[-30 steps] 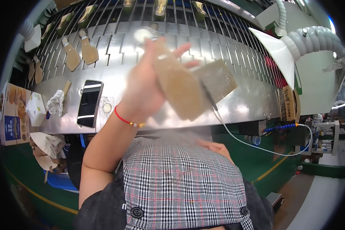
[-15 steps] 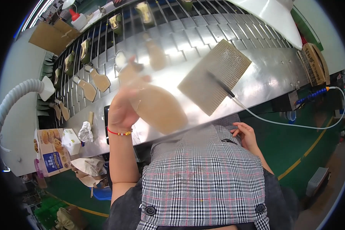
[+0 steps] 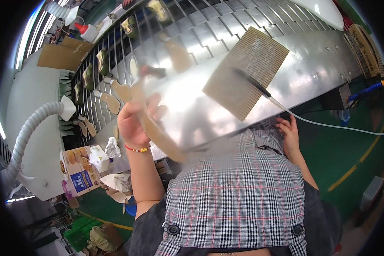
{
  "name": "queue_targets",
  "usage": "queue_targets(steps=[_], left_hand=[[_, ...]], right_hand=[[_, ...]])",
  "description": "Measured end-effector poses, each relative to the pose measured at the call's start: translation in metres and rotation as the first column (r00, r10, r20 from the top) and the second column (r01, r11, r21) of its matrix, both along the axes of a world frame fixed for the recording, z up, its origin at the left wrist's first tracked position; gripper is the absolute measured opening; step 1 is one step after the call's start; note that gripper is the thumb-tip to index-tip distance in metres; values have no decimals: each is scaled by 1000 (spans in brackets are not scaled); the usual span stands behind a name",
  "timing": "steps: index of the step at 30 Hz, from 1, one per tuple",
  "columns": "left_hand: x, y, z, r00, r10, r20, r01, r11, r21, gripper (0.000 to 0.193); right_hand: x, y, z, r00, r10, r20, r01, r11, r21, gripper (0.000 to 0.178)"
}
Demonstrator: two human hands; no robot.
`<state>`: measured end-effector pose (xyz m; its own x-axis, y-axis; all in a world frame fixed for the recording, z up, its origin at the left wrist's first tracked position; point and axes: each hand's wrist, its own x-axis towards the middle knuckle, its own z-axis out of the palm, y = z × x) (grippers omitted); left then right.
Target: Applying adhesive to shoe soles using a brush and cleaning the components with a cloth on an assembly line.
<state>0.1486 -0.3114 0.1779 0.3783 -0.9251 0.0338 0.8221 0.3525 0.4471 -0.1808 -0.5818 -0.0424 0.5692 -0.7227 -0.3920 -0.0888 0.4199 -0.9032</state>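
Note:
My left hand (image 3: 133,123) is closed on a tan shoe sole (image 3: 160,138), raised over the near edge of the metal worktable and seen nearly edge-on. My right hand (image 3: 289,134) is at the table's front edge beside my checked apron, its fingers loosely bent and apart, nothing seen in them. In front of me a corrugated cardboard sheet (image 3: 266,53) lies on the metal. Across it rests a black pen-like tool (image 3: 254,84) on a thin white hose (image 3: 311,120). Just past the left hand is a blurred red and dark object (image 3: 152,71) I cannot identify.
More tan soles (image 3: 109,102) lie left on the slatted metal conveyor (image 3: 209,27), with green shoe parts (image 3: 129,27) along its far side. At the left stand a grey flexible duct (image 3: 26,132), a tissue pack (image 3: 99,158) and a printed box (image 3: 80,168). A carton (image 3: 365,51) is far right.
The sole in my left hand has turned from showing its broad face to nearly edge-on. My right hand has moved up and right toward the table edge. The whole view has shifted.

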Motion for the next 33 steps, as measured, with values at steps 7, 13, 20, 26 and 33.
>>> queue_targets(steps=[7,13,20,26,33], left_hand=[[-1,-6,3,996,-89,24,92,976,-197,76],[1,-4,3,991,-122,50,131,954,-271,77],[0,-1,2,985,-160,58,170,937,-305,79],[-17,7,-5,994,-31,-103,34,999,34,84],[-59,-17,-51,969,52,-241,-58,998,-17,89]], right_hand=[[18,2,26,991,-130,1,130,983,-126,97],[47,-11,78,952,-305,-24,195,665,-721,86],[148,-50,105,993,18,113,72,666,-742,71],[160,-38,123,950,311,-41,-276,768,-577,30],[141,-21,126,957,284,-55,-249,712,-656,29]])
